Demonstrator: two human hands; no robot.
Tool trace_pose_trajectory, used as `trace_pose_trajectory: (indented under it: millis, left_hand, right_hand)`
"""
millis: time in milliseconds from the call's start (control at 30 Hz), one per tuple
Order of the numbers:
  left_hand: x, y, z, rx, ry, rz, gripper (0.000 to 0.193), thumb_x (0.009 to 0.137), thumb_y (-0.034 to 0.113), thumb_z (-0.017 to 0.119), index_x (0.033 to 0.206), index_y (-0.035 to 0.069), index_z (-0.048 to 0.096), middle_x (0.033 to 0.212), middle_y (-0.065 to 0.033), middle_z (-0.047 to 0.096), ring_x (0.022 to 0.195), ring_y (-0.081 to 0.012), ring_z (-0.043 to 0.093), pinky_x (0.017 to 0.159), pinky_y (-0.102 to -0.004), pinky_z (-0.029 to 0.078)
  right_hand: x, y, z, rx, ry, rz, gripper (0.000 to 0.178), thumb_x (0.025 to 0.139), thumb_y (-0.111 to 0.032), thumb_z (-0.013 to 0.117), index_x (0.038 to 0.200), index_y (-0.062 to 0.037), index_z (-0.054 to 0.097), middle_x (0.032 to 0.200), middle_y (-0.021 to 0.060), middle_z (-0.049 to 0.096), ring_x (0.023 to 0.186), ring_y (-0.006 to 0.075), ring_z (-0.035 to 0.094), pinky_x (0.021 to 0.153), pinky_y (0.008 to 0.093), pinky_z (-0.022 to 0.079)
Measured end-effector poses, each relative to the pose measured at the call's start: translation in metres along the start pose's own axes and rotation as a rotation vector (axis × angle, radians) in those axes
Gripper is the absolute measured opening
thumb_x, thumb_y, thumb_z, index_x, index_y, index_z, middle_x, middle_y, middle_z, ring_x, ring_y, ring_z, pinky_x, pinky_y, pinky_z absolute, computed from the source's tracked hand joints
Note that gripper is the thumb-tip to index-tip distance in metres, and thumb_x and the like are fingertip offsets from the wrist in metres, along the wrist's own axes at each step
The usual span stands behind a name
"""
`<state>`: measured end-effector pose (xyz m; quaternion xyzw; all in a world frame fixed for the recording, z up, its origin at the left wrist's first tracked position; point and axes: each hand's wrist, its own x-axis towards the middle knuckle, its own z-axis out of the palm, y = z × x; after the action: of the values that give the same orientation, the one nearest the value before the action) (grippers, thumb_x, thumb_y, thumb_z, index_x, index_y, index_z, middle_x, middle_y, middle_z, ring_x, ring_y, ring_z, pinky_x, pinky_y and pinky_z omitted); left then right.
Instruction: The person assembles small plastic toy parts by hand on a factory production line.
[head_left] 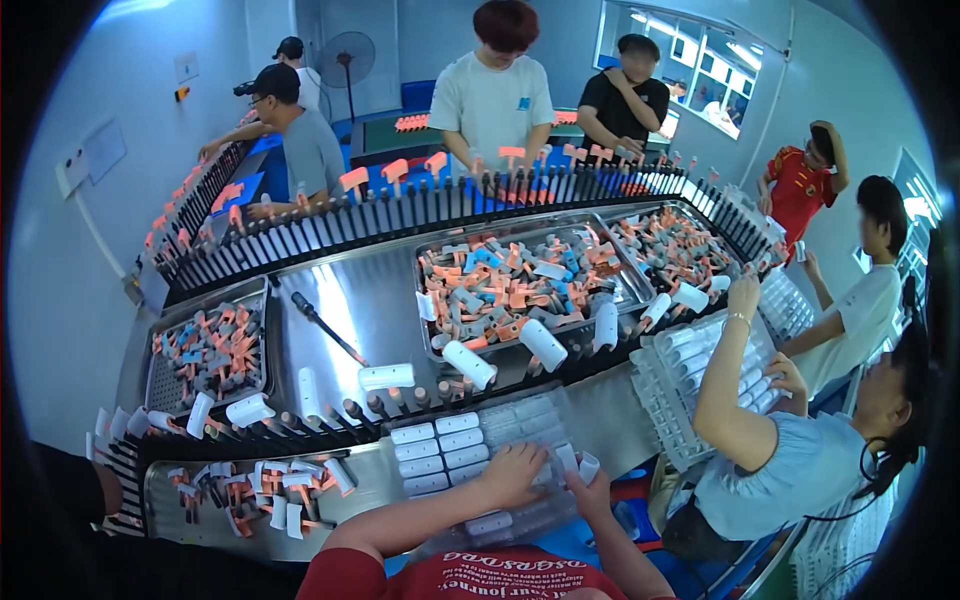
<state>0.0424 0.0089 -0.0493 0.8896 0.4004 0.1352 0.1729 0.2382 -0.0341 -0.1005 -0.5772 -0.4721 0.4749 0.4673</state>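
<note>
My left hand (pixel 515 474) lies over a clear plastic blister tray (pixel 520 420), its fingers stretched toward the right and apart from the piece in my other hand. White curved plastic covers (pixel 460 440) fill pockets on the tray's left side, in two columns. Close by on the right, my right hand (pixel 592 492) is closed around a white plastic cover (pixel 589 466). A second white cover (pixel 566 457) stands just left of it, near my fingertips; whether it is also gripped cannot be made out. Another white cover (pixel 488 524) sits in the tray below my left wrist.
Beyond the tray runs a black rack of pegs (pixel 400 405), some carrying white covers. Metal trays (pixel 425 340) behind it hold many orange-and-grey parts. A smaller metal tray (pixel 160 510) of parts stands at left. A co-worker (pixel 800 460) handles stacked blister trays (pixel 665 400) at right.
</note>
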Motion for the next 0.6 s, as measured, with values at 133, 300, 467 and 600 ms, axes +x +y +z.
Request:
trace_pose_trajectory:
  millis: [133, 300, 467, 600]
  left_hand:
    - [-0.012, 0.015, -0.066, -0.046, -0.007, 0.195, 0.063, 0.071, 0.037, 0.068, 0.117, 0.001, 0.047, 0.116, -0.0173, 0.049, 0.113, -0.0327, 0.045, 0.091, -0.0435, 0.039]
    - [0.043, -0.034, -0.197, 0.063, 0.341, 0.100, 0.037, 0.075, 0.031, 0.066, 0.099, 0.004, 0.056, 0.097, -0.0132, 0.058, 0.094, -0.0309, 0.054, 0.080, -0.0418, 0.045]
    - [0.127, -0.155, -0.198, 0.513, -0.020, -0.228, 0.033, 0.074, 0.027, 0.067, 0.098, 0.006, 0.059, 0.097, -0.0099, 0.060, 0.097, -0.0273, 0.057, 0.080, -0.0403, 0.047]
    - [0.162, -0.247, -0.142, 0.652, -0.326, -0.294, 0.036, 0.076, 0.021, 0.064, 0.110, 0.010, 0.057, 0.106, -0.0101, 0.062, 0.100, -0.0259, 0.060, 0.076, -0.0444, 0.049]
  right_hand:
    - [-0.003, 0.007, -0.008, 0.020, -0.005, 0.030, 0.036, 0.076, -0.018, 0.068, 0.104, 0.0005, 0.056, 0.083, 0.0067, 0.062, 0.075, 0.0133, 0.060, 0.065, 0.0289, 0.048]
    - [-0.008, 0.012, -0.007, -0.086, -0.020, 0.069, 0.033, 0.075, -0.020, 0.069, 0.100, -0.0010, 0.059, 0.086, 0.0082, 0.063, 0.078, 0.0146, 0.060, 0.069, 0.0308, 0.048]
    - [-0.008, -0.012, -0.004, -0.094, -0.045, -0.011, 0.034, 0.074, -0.020, 0.071, 0.100, -0.0005, 0.059, 0.081, 0.0074, 0.064, 0.072, 0.0127, 0.060, 0.064, 0.0286, 0.048]
    - [-0.009, -0.008, -0.003, -0.122, -0.012, 0.016, 0.039, 0.071, -0.020, 0.074, 0.101, 0.0008, 0.058, 0.083, 0.0097, 0.064, 0.076, 0.0154, 0.061, 0.068, 0.0310, 0.049]
